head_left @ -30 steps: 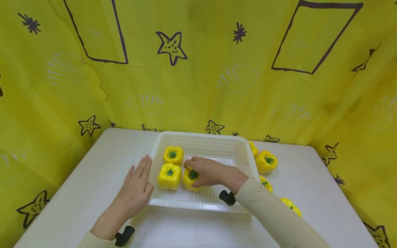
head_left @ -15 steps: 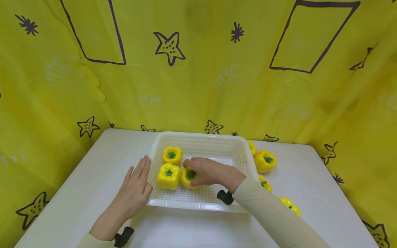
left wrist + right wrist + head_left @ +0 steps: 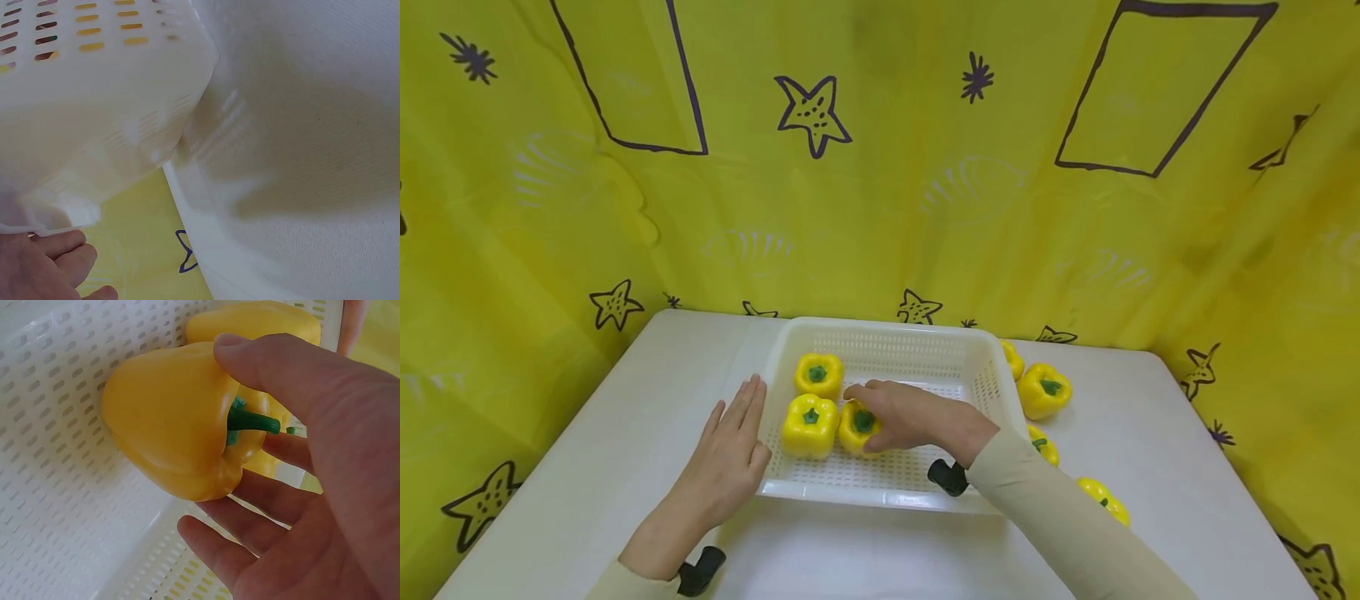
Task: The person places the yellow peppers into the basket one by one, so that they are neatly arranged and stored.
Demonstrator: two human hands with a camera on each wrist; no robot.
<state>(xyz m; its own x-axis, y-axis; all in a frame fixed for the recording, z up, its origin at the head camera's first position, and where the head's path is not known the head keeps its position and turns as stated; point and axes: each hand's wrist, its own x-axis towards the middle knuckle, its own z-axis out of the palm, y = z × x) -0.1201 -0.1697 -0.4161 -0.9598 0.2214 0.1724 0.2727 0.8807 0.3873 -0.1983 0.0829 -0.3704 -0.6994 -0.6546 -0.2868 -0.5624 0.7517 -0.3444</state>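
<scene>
A white perforated plastic basket [image 3: 887, 500] stands on the table. Inside, on its left side, sit two yellow bell peppers, a rear pepper [image 3: 819, 377] and a front pepper [image 3: 810, 427], green stems up. My right hand [image 3: 910, 415] holds another yellow bell pepper [image 3: 169, 419] on the basket floor, right beside the front one; thumb and fingers lie on opposite sides of it. My left hand [image 3: 726, 450] lies along the basket's left wall, fingers straight and together. In the left wrist view, the left fingers [image 3: 78, 262] are at the basket's rim.
Several more yellow peppers lie on the table right of the basket, among them a rear one [image 3: 1045, 392] and a near one [image 3: 1103, 500] beside my right sleeve [image 3: 1067, 517]. A yellow patterned curtain [image 3: 880, 192] surrounds the white table [image 3: 625, 417] at back and sides.
The pepper in my right hand has shifted slightly left, closer to the front pepper. The left hand stays at the basket's wall.
</scene>
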